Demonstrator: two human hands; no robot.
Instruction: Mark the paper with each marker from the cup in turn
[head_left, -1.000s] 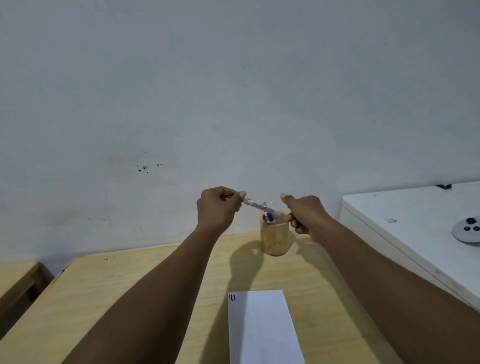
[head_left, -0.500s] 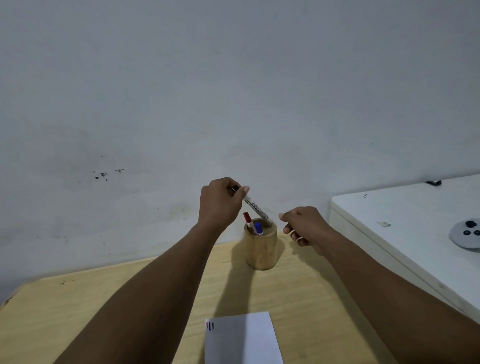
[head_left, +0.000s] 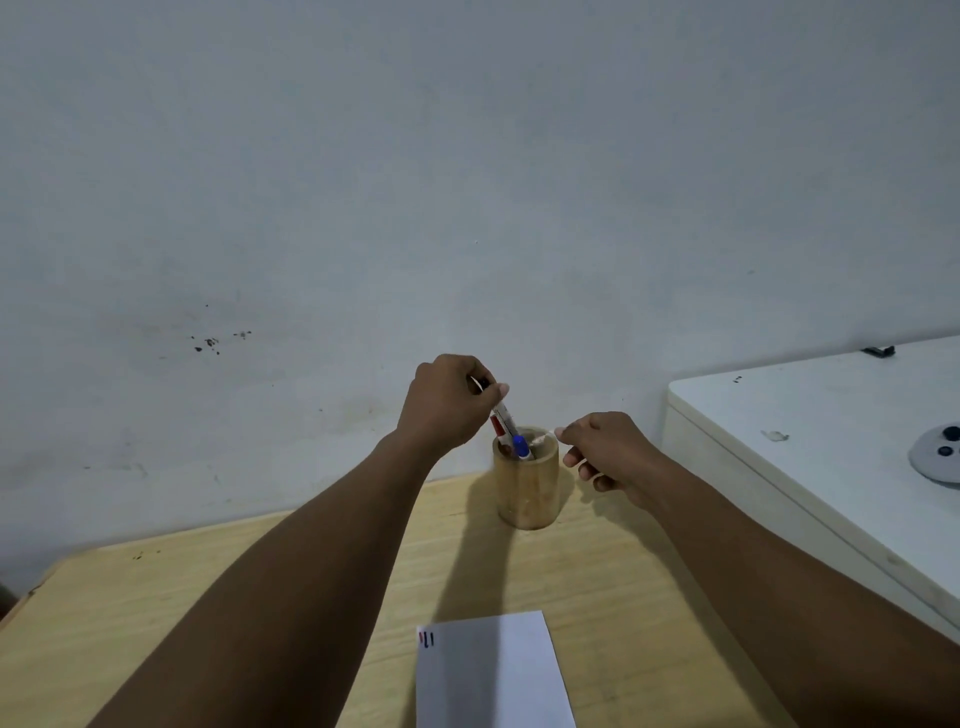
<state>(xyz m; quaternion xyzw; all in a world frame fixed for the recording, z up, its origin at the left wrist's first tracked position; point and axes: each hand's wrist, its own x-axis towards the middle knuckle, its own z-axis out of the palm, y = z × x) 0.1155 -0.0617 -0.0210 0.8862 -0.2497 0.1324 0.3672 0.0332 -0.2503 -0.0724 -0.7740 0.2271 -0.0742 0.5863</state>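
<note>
Left hand (head_left: 447, 402) has lowered its pinched marker (head_left: 503, 415) into the cup (head_left: 527, 488); right hand (head_left: 605, 449) loosely curled, empty.

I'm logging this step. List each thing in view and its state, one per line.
Left hand: closed on a marker, lowering it into the cup.
Right hand: loosely curled beside the cup, holding nothing visible.
Held marker: tilted, lower end inside the cup.
Cup: upright on the table, markers inside.
Paper: flat, three short marks at its top left corner.

Dim, flat light; soft shadows; wide-angle edge distortion.
</note>
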